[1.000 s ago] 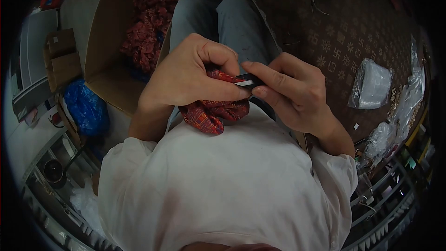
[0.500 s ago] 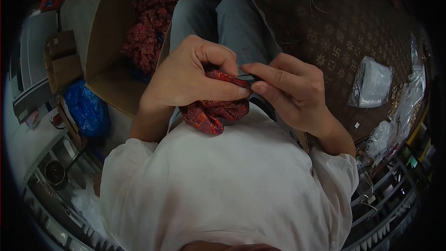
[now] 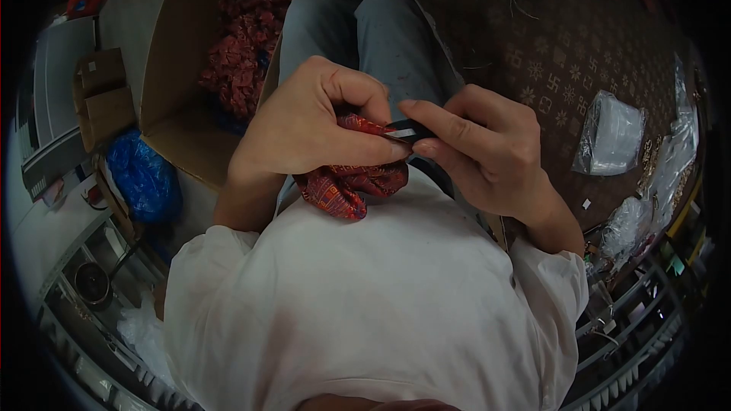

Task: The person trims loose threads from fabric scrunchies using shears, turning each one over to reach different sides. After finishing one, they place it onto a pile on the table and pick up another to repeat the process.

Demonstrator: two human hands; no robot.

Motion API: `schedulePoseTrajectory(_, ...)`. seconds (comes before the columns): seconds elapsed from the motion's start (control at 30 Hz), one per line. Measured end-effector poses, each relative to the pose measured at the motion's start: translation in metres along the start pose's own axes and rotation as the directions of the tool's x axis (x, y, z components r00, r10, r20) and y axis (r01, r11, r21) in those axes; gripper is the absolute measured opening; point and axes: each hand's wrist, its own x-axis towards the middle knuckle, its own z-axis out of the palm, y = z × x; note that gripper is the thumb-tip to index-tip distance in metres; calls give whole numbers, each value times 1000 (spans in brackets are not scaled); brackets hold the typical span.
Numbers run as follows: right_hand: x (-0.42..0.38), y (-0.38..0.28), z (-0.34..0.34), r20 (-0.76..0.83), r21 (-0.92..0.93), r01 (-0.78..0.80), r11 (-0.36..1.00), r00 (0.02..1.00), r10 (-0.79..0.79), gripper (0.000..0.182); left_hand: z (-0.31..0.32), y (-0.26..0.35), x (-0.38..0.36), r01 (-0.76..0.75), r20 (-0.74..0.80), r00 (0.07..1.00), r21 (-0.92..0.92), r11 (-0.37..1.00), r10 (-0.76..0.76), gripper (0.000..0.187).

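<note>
My left hand [image 3: 316,122] is closed round a red cloth piece [image 3: 346,190] with an orange and blue woven pattern. Its gathered lower folds hang below the palm, and an edge shows between thumb and forefinger. In my right hand [image 3: 483,133] is a small black-handled blade [image 3: 411,132], pinched between thumb and forefinger. The pale metal tip points left and meets the cloth edge beside my left thumb. How the tool is built inside my fingers is hidden. Both hands are close together over my lap.
A cardboard box [image 3: 169,53] holding a heap of crumpled red cloth pieces [image 3: 247,46] stands at the left. Nearby lies a blue plastic bag [image 3: 142,179]. On the right, clear plastic bags [image 3: 609,135] rest on a brown patterned cloth [image 3: 541,76].
My right hand has shifted slightly right and the tool has turned, so more of its metal blade shows. The left hand and the cloth have stayed nearly still.
</note>
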Motion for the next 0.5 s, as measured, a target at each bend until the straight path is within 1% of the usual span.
schedulePoseTrajectory(0.27,0,-1,0,-18,-55,42,998,999,-43,29,1,-1,-1,-13,-3,1000,-1,1000,13,13)
schedulePoseTrajectory(0.37,-1,0,-1,-9,-76,51,996,999,-52,28,1,0,0,6,-4,1000,27,1000,-6,13)
schedulePoseTrajectory(0.43,-1,1,0,-4,-90,59,994,998,-60,27,3,1,0,14,-12,1000,-8,1000,-14,13)
schedulePoseTrajectory(0.5,0,1,2,-76,-14,-21,1000,997,20,21,2,0,0,24,-12,1000,-1,1000,-24,13)
